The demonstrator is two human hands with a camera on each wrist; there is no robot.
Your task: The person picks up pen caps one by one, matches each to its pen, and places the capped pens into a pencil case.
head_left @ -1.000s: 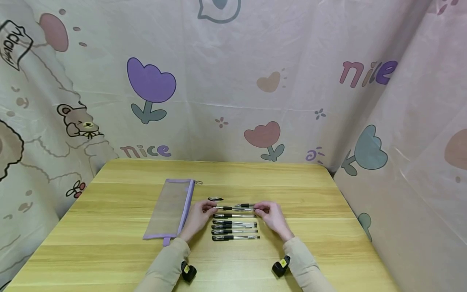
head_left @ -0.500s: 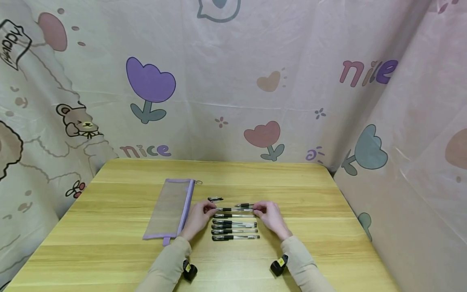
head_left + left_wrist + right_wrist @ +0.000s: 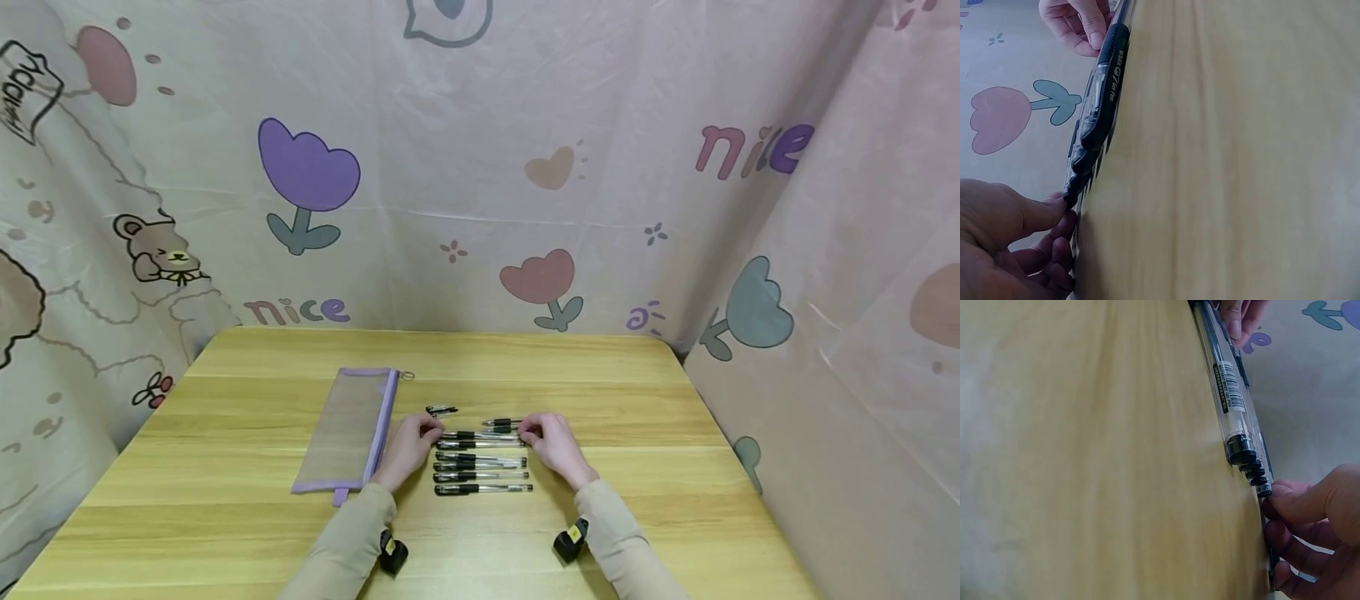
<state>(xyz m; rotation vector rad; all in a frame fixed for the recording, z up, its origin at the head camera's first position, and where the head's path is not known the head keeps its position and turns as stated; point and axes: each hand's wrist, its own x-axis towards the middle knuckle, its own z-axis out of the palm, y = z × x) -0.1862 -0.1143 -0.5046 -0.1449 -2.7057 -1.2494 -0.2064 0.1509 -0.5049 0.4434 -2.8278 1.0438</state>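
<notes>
A clear gel pen with a black grip [image 3: 480, 435] lies crosswise between my hands, close behind a row of similar pens. My left hand [image 3: 408, 446] pinches its capped end at the left between thumb and fingers. My right hand [image 3: 555, 446] pinches the other end. Nearer me, several capped gel pens [image 3: 483, 489] lie parallel, caps to the left. In the left wrist view, the nearest pen's black grip [image 3: 1113, 81] shows printed lettering. A barcode label [image 3: 1227, 387] is on the nearest pen in the right wrist view.
Left of the pens lies a flat mesh zip pouch [image 3: 348, 429] with purple edging. Behind the hands are more pens [image 3: 501, 422], partly hidden by the right hand, and a small cluster of black and clear pieces [image 3: 442, 410]. A printed curtain [image 3: 450, 167] borders the wooden table [image 3: 585, 367].
Both hands have drawn the held pen a little toward me, closing the gap to the row. The other pens and the pouch stay in place.
</notes>
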